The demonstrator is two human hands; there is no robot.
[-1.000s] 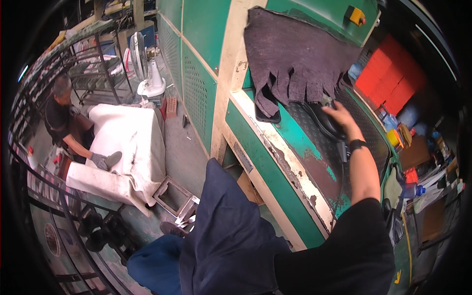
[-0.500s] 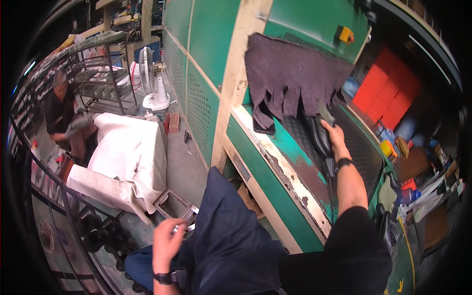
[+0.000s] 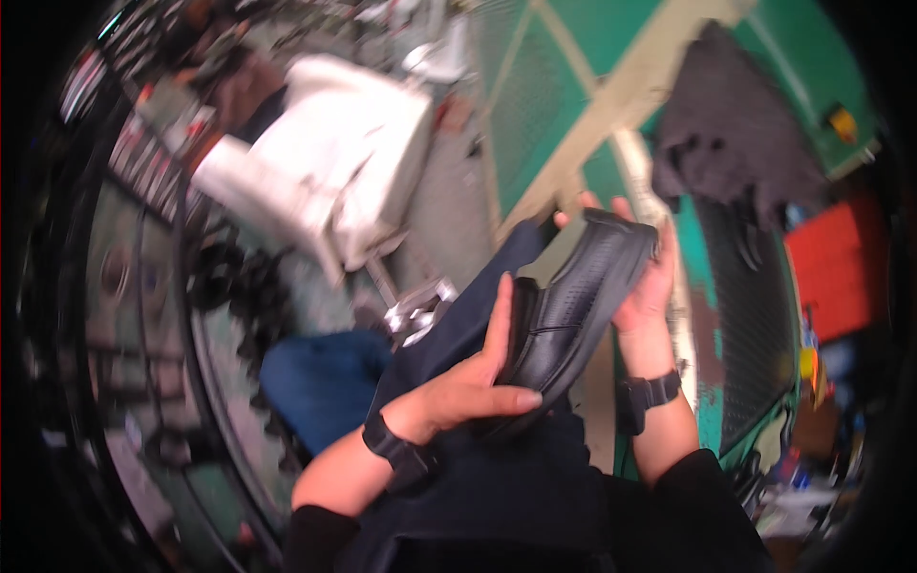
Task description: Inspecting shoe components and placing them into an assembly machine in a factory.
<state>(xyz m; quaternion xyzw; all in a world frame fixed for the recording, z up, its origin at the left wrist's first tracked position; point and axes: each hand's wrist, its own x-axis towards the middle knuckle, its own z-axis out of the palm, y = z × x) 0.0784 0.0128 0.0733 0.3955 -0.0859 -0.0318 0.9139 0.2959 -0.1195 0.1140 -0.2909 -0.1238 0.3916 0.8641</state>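
A black shoe point(image 3: 578, 301) is held between both of my hands in front of my dark apron. A dull green block point(image 3: 557, 251), looking like a shoe last, fills its opening at the side. My left hand point(image 3: 463, 382) grips the near end, thumb across the upper and one finger stretched along the side. At the far end my right hand point(image 3: 645, 277) is wrapped round the shoe from the right, its fingertips showing past the edge. The shoe lies tilted, its far end to the upper right.
The green machine's ribbed black belt point(image 3: 755, 325) runs on the right, under a dark ragged curtain point(image 3: 731, 134). A white cloth-covered block point(image 3: 349, 138) stands at the left beyond a black metal rack point(image 3: 196, 334). Red panels point(image 3: 841, 267) are at the far right.
My right hand has brought the shoe from the belt by the curtain to my lap. My left hand has come across and taken hold of it. The view has turned and blurred.
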